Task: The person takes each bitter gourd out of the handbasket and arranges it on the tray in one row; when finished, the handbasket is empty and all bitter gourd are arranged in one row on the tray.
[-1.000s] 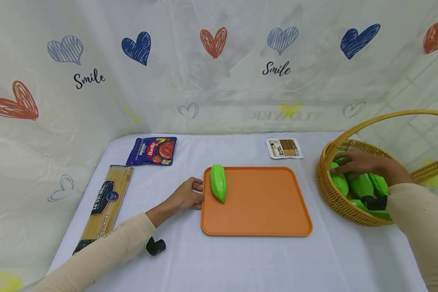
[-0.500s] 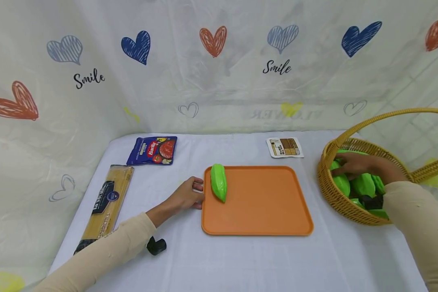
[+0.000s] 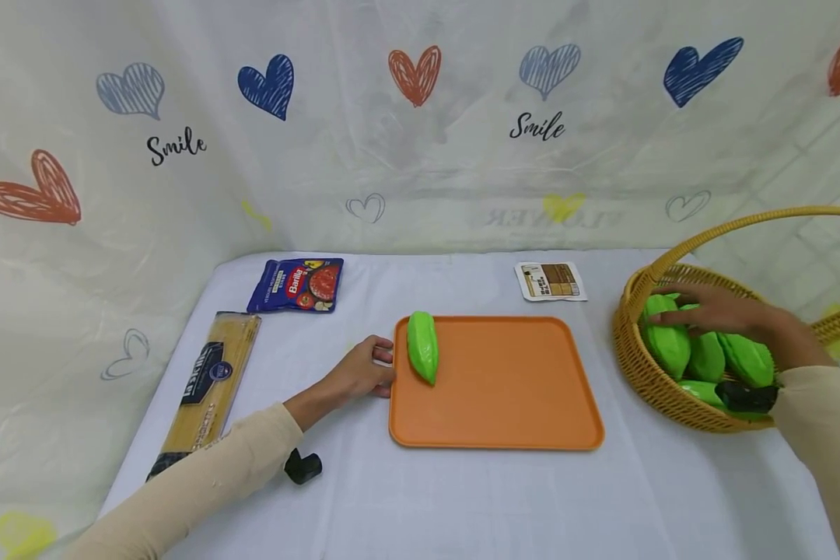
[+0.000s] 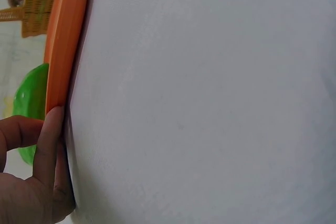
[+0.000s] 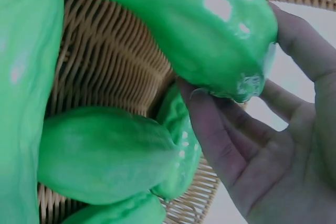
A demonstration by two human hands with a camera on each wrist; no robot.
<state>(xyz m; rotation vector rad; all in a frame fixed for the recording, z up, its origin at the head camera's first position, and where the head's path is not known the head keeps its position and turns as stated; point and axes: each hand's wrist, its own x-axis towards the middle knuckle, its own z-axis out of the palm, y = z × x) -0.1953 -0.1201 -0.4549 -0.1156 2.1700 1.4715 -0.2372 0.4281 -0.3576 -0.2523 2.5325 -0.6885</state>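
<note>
My right hand is inside the wicker basket. In the right wrist view, its thumb and fingers hold the end of a green star fruit. Several more green star fruits lie beneath and beside it. My left hand grips the left rim of the orange tray, which lies flat on the table. Thumb and fingers meet the tray's edge in the left wrist view. One green star fruit lies along the tray's left side.
A blue Barilla pouch lies at the back left, with a pack of spaghetti in front of it. A small white packet lies behind the tray. The basket's tall handle arches over its opening.
My right hand has shifted slightly right and up inside the basket, and the green star fruit at its fingers has moved too. The left hand keeps its place at the tray rim.
</note>
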